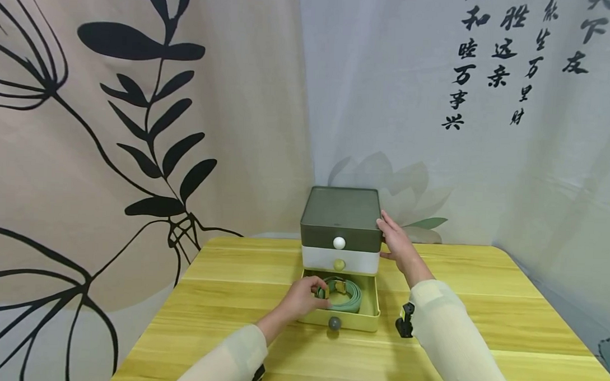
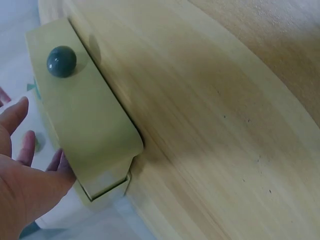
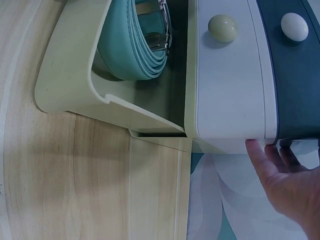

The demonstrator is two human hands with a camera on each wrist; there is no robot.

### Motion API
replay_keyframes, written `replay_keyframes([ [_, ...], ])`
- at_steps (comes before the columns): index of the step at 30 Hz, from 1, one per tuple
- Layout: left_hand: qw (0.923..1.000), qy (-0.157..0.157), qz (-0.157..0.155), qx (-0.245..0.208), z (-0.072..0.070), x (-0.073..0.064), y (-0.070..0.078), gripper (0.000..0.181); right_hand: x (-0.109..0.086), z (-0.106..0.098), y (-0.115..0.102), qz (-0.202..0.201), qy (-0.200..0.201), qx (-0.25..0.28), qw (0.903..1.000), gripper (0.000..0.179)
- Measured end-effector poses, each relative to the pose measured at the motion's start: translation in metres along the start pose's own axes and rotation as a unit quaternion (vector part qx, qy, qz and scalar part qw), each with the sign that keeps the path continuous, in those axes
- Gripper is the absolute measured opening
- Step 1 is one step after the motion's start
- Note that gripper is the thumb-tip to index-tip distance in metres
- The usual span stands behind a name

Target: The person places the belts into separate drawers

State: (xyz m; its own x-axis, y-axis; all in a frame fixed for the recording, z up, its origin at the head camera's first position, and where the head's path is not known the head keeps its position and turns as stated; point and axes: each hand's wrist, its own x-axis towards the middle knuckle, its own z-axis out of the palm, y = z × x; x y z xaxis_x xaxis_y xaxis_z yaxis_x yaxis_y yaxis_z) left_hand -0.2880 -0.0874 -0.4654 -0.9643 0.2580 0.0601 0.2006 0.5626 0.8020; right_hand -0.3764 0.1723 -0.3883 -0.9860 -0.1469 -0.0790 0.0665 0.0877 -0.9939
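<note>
A coiled green belt (image 1: pixel 353 296) with a gold-coloured buckle (image 1: pixel 340 287) lies in the pulled-out bottom drawer (image 1: pixel 361 322) of a small three-tier drawer box (image 1: pixel 342 208). My left hand (image 1: pixel 301 298) reaches over that drawer's left side, thumb and fingers curled about the belt's left edge at a gold-coloured piece. In the left wrist view the fingertips of the left hand (image 2: pixel 30 185) are partly hidden behind the drawer. With fingers extended, my right hand (image 1: pixel 399 245) rests against the box's right side; the right wrist view shows its fingertips (image 3: pixel 254 146) at the white and dark tiers.
The upper two drawers are closed, with a white knob (image 1: pixel 339 243) and a yellow-green knob (image 1: pixel 339 264). A grey knob (image 1: pixel 334 324) fronts the open one. Beneath is a wooden table (image 1: pixel 220 299); a printed cloth (image 1: pixel 257 127) hangs behind.
</note>
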Motion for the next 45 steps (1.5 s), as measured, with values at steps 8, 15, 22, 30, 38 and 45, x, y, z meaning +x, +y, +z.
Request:
replay_keyframes([
  [8, 0.9995, 0.012, 0.016, 0.023, 0.01, 0.003, -0.005, 0.031, 0.0, 0.0, 0.002, -0.003, -0.003, -0.003, 1.0, 0.061],
  [15, 0.9996, 0.026, 0.007, 0.007, 0.008, 0.002, -0.006, 0.029, 0.001, 0.001, 0.001, 0.0, 0.0, -0.003, 1.0, 0.061],
  [22, 0.9993, 0.034, 0.002, -0.017, 0.002, -0.006, -0.007, 0.03, -0.001, 0.001, -0.001, -0.003, -0.003, -0.006, 1.0, 0.061],
  [30, 0.9969, 0.048, 0.01, -0.062, -0.007, -0.021, -0.004, 0.033, -0.002, 0.002, -0.002, -0.004, -0.005, -0.003, 1.0, 0.06],
  [38, 0.996, 0.054, 0.007, -0.071, -0.008, -0.033, -0.005, 0.032, -0.001, 0.002, -0.001, -0.004, -0.002, -0.005, 1.0, 0.061],
  [45, 0.9935, 0.074, 0.007, -0.086, -0.004, -0.042, -0.005, 0.03, -0.003, 0.002, -0.001, -0.007, -0.002, -0.01, 0.9999, 0.061],
])
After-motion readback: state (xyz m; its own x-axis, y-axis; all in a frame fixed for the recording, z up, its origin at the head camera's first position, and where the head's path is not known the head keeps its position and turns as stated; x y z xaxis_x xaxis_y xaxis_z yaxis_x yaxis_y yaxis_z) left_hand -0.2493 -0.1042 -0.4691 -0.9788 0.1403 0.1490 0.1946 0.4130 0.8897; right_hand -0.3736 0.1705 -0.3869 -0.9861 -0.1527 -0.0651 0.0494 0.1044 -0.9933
